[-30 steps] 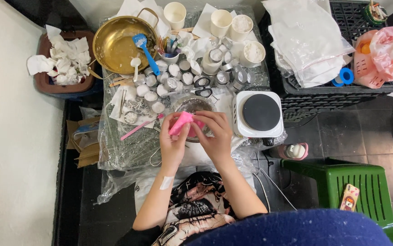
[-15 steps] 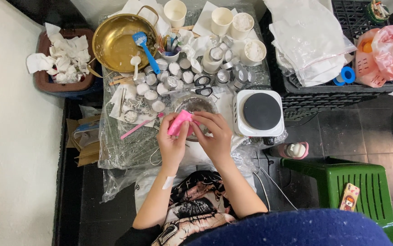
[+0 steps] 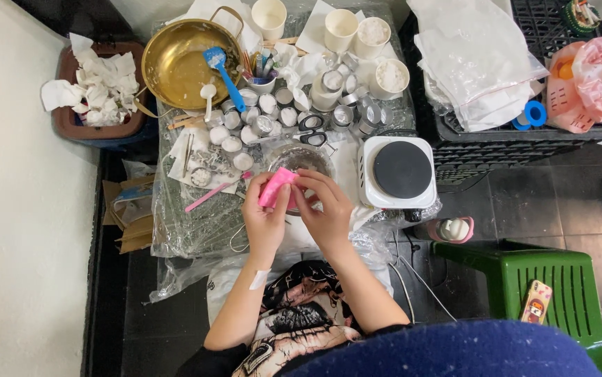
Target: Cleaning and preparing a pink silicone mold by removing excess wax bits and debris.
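Note:
Both hands meet over a clear glass bowl (image 3: 306, 156) on the plastic-covered table (image 3: 196, 230). My left hand (image 3: 264, 222) grips a small pink mould-like piece (image 3: 276, 187) from below. My right hand (image 3: 326, 202) pinches the same pink piece from the right side, fingers curled around it. A white plaster sits on my left wrist. Just beyond the bowl lie black scissors (image 3: 313, 130) and several small round tins (image 3: 245, 126) filled with white wax.
A brass pan (image 3: 175, 70) with a blue spatula (image 3: 221, 70) stands at the back left. A white single hotplate (image 3: 400, 172) sits right of the bowl. Paper cups (image 3: 357, 31), a pink stick (image 3: 207, 197), a tissue-filled bin (image 3: 98, 91), black crates, a green stool (image 3: 545, 293) with a phone surround.
My hands have stayed over the bowl with the pink piece; the fingers shifted slightly on it. Nothing else moved.

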